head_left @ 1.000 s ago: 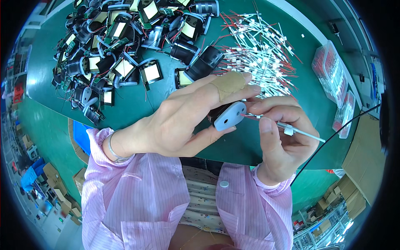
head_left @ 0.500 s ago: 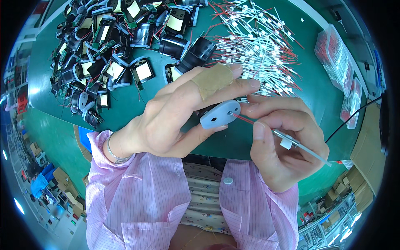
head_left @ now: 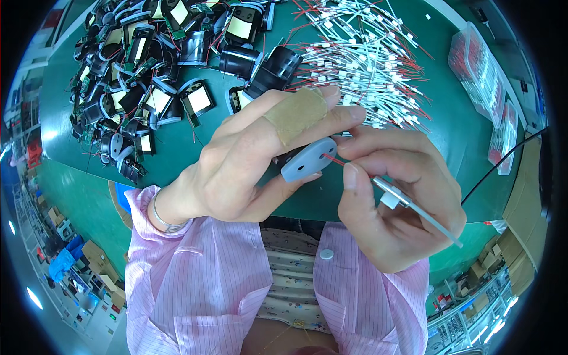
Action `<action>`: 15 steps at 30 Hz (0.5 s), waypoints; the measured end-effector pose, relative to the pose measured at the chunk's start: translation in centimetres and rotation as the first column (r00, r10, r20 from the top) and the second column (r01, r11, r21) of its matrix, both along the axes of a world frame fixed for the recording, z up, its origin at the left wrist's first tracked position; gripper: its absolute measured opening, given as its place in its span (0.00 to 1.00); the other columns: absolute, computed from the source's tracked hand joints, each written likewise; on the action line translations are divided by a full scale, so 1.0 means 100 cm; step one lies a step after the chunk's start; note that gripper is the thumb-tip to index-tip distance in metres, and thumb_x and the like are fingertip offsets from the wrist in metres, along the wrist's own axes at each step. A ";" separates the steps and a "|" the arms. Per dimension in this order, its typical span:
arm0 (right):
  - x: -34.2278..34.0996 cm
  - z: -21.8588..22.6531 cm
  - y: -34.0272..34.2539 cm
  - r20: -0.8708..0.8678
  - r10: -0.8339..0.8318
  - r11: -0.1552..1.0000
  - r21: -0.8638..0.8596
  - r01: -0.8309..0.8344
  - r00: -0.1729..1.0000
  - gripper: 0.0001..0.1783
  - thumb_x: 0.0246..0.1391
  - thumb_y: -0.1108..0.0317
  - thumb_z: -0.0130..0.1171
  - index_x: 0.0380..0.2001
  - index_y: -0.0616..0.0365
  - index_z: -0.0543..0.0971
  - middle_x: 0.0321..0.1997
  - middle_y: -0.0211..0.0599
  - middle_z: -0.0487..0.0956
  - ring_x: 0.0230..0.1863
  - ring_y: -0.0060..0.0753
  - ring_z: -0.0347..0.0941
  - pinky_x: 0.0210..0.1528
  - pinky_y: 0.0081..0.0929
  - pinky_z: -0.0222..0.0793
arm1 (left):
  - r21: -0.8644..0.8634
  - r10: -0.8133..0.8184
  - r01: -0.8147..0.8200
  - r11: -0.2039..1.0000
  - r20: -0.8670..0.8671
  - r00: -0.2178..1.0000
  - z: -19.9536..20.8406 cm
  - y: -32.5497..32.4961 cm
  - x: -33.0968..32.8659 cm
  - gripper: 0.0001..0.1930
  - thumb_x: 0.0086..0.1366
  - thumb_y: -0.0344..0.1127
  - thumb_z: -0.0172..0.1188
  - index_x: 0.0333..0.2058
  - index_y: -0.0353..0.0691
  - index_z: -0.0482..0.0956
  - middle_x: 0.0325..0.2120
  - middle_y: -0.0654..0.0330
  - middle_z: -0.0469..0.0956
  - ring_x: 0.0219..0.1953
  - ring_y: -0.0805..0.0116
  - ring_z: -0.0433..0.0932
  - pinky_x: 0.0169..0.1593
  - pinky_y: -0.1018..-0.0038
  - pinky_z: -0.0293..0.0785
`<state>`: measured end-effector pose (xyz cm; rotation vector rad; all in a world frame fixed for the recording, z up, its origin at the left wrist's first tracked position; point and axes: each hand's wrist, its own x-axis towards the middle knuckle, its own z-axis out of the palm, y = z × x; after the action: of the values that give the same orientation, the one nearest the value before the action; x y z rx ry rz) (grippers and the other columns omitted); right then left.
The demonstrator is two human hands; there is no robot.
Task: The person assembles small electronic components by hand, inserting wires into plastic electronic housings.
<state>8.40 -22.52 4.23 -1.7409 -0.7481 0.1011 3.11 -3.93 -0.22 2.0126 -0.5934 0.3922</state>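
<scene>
My left hand, with a tan strip of tape round a finger, grips a black housing whose grey oval end plate faces right. Most of that housing is hidden behind the fingers. Small holes show in the plate, and red wires enter one of them. My right hand is closed on a wired probe, pinching its red wires between thumb and fingertips close to the plate. The probe's metal sleeve, white connector and pale thin tail lie across the right palm, pointing to the lower right.
A heap of black housings with green circuit boards covers the left of the green table. At the far middle lies a pile of wired probes. Clear plastic boxes holding more stand at the right edge, near a black cable.
My right hand has moved left, closer to the end plate, and a shorter length of red wire shows between them. The left hand keeps its hold, shifted slightly.
</scene>
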 end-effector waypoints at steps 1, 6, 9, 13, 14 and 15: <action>0.001 0.000 0.000 0.009 0.007 1.000 0.000 -0.007 1.000 0.08 0.41 0.86 0.60 0.29 0.70 0.76 0.33 0.50 0.79 0.35 0.33 0.78 0.37 0.22 0.73 | -0.003 -0.001 0.002 1.000 0.013 1.000 -0.001 0.000 0.000 0.40 0.53 0.20 0.60 0.61 0.28 0.47 0.46 0.35 0.75 0.44 0.47 0.78 0.46 0.62 0.73; 0.000 0.000 0.001 0.018 -0.002 1.000 -0.004 0.002 1.000 0.09 0.41 0.86 0.60 0.29 0.70 0.76 0.33 0.50 0.79 0.34 0.33 0.78 0.37 0.22 0.73 | 0.013 0.010 -0.010 1.000 0.006 1.000 -0.001 0.000 -0.001 0.41 0.51 0.20 0.61 0.61 0.28 0.47 0.46 0.35 0.75 0.44 0.47 0.78 0.46 0.62 0.73; 0.000 -0.001 0.001 0.022 0.016 1.000 -0.014 -0.016 1.000 0.09 0.40 0.86 0.61 0.29 0.70 0.76 0.33 0.50 0.79 0.34 0.34 0.78 0.37 0.22 0.73 | 0.027 0.019 -0.019 0.999 0.004 1.000 -0.001 0.000 -0.001 0.42 0.50 0.20 0.61 0.61 0.27 0.47 0.46 0.37 0.75 0.45 0.47 0.78 0.47 0.63 0.72; 0.000 0.001 0.000 0.012 0.018 1.000 -0.012 -0.018 1.000 0.08 0.41 0.86 0.60 0.29 0.70 0.75 0.34 0.50 0.79 0.35 0.34 0.78 0.37 0.22 0.73 | 0.067 0.035 -0.034 0.997 -0.022 0.999 0.003 0.001 -0.002 0.42 0.50 0.21 0.62 0.61 0.28 0.47 0.47 0.38 0.76 0.45 0.49 0.78 0.48 0.63 0.72; 0.001 0.000 0.000 0.009 0.028 0.999 -0.017 -0.028 1.000 0.08 0.41 0.86 0.60 0.29 0.70 0.75 0.34 0.50 0.79 0.35 0.34 0.78 0.38 0.22 0.73 | 0.069 0.038 -0.037 0.997 -0.024 0.999 0.003 0.001 -0.002 0.42 0.50 0.21 0.62 0.61 0.28 0.47 0.47 0.38 0.76 0.45 0.49 0.78 0.48 0.63 0.72; 0.001 0.000 0.000 0.009 0.029 0.999 -0.017 -0.029 1.000 0.08 0.41 0.86 0.60 0.29 0.70 0.75 0.34 0.50 0.79 0.35 0.34 0.78 0.38 0.22 0.73 | 0.051 0.038 -0.037 0.998 -0.012 0.999 0.002 0.000 -0.002 0.42 0.50 0.22 0.62 0.61 0.28 0.48 0.47 0.39 0.76 0.46 0.49 0.78 0.48 0.63 0.71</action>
<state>8.45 -22.53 4.25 -1.7479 -0.7811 0.1194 2.88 -3.92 -0.04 2.0753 -0.5633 0.3895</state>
